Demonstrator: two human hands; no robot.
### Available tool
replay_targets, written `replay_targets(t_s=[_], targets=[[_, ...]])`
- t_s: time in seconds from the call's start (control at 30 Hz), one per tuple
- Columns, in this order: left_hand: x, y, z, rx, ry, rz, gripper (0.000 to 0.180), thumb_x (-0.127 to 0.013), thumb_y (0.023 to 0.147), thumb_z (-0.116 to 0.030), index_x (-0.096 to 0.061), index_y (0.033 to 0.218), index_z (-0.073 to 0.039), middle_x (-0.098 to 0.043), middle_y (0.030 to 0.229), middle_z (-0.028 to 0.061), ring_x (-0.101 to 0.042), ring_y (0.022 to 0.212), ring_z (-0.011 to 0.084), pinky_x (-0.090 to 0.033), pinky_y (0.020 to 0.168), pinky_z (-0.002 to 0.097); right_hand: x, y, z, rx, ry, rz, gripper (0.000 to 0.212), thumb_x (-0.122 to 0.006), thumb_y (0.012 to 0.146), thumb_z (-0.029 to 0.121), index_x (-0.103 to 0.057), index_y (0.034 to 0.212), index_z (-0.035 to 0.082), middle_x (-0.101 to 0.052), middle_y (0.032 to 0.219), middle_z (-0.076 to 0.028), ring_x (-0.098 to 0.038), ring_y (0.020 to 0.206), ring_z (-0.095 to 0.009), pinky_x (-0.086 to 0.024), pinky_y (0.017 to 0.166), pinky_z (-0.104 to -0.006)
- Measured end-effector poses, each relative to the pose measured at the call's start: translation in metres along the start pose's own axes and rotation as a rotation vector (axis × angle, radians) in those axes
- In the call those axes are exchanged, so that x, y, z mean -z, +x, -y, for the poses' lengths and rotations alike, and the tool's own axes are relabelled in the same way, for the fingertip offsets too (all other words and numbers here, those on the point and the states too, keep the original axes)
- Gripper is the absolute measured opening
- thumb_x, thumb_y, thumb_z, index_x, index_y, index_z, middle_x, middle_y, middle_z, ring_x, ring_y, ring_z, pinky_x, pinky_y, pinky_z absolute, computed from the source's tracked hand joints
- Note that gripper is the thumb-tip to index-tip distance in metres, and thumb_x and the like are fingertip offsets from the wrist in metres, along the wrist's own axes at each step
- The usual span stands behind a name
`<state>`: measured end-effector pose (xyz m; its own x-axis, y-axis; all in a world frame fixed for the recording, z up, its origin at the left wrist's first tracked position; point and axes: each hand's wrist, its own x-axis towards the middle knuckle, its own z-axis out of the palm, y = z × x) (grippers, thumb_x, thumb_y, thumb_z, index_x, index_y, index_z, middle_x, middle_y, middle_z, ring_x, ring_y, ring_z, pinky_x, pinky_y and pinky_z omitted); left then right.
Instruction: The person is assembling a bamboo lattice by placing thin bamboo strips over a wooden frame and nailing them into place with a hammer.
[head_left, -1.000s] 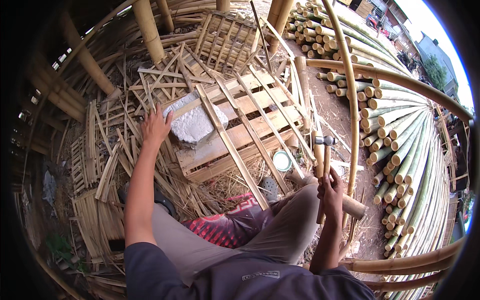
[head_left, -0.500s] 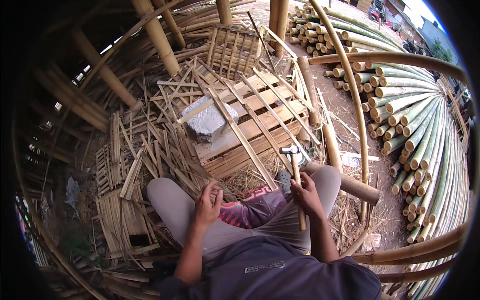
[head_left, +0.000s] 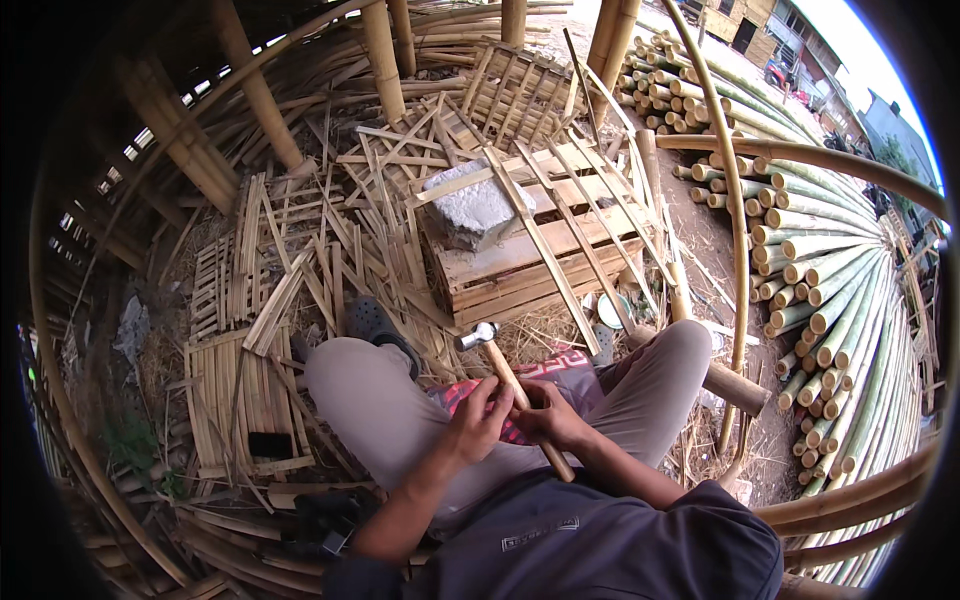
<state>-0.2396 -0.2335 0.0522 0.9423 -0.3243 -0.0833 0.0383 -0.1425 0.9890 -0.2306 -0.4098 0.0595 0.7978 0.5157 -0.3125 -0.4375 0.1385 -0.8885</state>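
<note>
A hammer (head_left: 506, 374) with a metal head and a pale wooden handle lies slantwise over my lap, its head toward the far left. My right hand (head_left: 556, 415) is wrapped round the middle of the handle. Against the handle's other side is my left hand (head_left: 478, 422), fingers bent and pressed together; whatever they may hold is hidden. Past my knees stands a slatted wooden crate (head_left: 530, 292). A rough grey stone block (head_left: 472, 208) rests on it, and several long bamboo strips (head_left: 540, 250) lie slanting across its top.
Loose bamboo slats (head_left: 350, 235) are heaped left of the crate. A slatted panel (head_left: 225, 390) with a dark phone-like rectangle (head_left: 270, 446) on it lies at my left. Thick bamboo poles (head_left: 820, 270) are stacked at the right, behind a bent bamboo rail (head_left: 735, 220). A short log (head_left: 738, 388) lies beyond my right knee.
My right hand has brought the hammer leftward to my left hand, tipping its head to the left. The hands, apart before, now meet at the handle. The view has shifted left.
</note>
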Motion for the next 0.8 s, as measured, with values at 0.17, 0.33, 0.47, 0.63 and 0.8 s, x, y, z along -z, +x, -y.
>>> replay_targets(t_s=[0.17, 0.33, 0.47, 0.63, 0.8], targets=[[0.014, 0.017, 0.008, 0.2, -0.591, -0.027, 0.031, -0.046, 0.105, -0.027, -0.055, 0.116, 0.0, -0.063, 0.116, 0.0127, -0.062, 0.108, 0.0177, -0.05, 0.089, 0.0296, 0.003, 0.029, 0.0, -0.103, 0.259, 0.134, 0.039, -0.06, 0.073, 0.001, -0.054, 0.111, 0.002, -0.053, 0.079, 0.0, -0.047, 0.053, -0.007, -0.038, 0.045, -0.0215], [0.025, 0.036, 0.008, 0.301, -0.616, -0.233, 0.028, -0.051, 0.103, -0.023, -0.057, 0.116, 0.001, -0.066, 0.113, 0.0123, -0.063, 0.102, 0.017, -0.051, 0.089, 0.031, -0.001, 0.062, 0.008, -0.184, 0.253, 0.343, 0.033, -0.06, 0.082, -0.001, -0.05, 0.113, 0.005, -0.05, 0.08, 0.001, -0.046, 0.056, -0.007, -0.037, 0.045, -0.0219], [0.054, 0.053, 0.001, 0.331, -0.451, -0.275, 0.032, -0.052, 0.102, -0.024, -0.064, 0.111, 0.004, -0.068, 0.108, 0.0113, -0.065, 0.094, 0.0148, -0.053, 0.083, 0.0301, -0.005, 0.09, 0.023, -0.078, -0.004, 0.379, 0.045, -0.066, 0.088, 0.008, -0.046, 0.128, 0.002, -0.057, 0.087, -0.002, -0.057, 0.064, -0.01, -0.046, 0.05, -0.0248], [0.081, 0.08, -0.015, 0.433, -0.573, -0.338, 0.033, -0.049, 0.103, -0.028, -0.064, 0.099, 0.001, -0.069, 0.11, 0.0144, -0.065, 0.099, 0.0184, -0.054, 0.086, 0.0332, 0.006, 0.108, 0.075, 0.191, -0.532, 0.487, 0.056, -0.065, 0.093, 0.032, -0.049, 0.132, -0.005, -0.063, 0.115, -0.026, -0.063, 0.106, -0.037, -0.048, 0.095, -0.0418], [0.102, 0.121, -0.053, 0.465, -0.827, -0.311, 0.028, -0.05, 0.102, -0.029, -0.057, 0.099, -0.002, -0.065, 0.113, 0.0197, -0.065, 0.104, 0.0286, -0.053, 0.091, 0.0446, 0.084, 0.104, 0.134, 0.205, -0.762, 0.399, 0.048, -0.052, 0.101, 0.035, -0.053, 0.129, -0.003, -0.065, 0.115, -0.025, -0.065, 0.106, -0.036, -0.051, 0.092, -0.0415]])
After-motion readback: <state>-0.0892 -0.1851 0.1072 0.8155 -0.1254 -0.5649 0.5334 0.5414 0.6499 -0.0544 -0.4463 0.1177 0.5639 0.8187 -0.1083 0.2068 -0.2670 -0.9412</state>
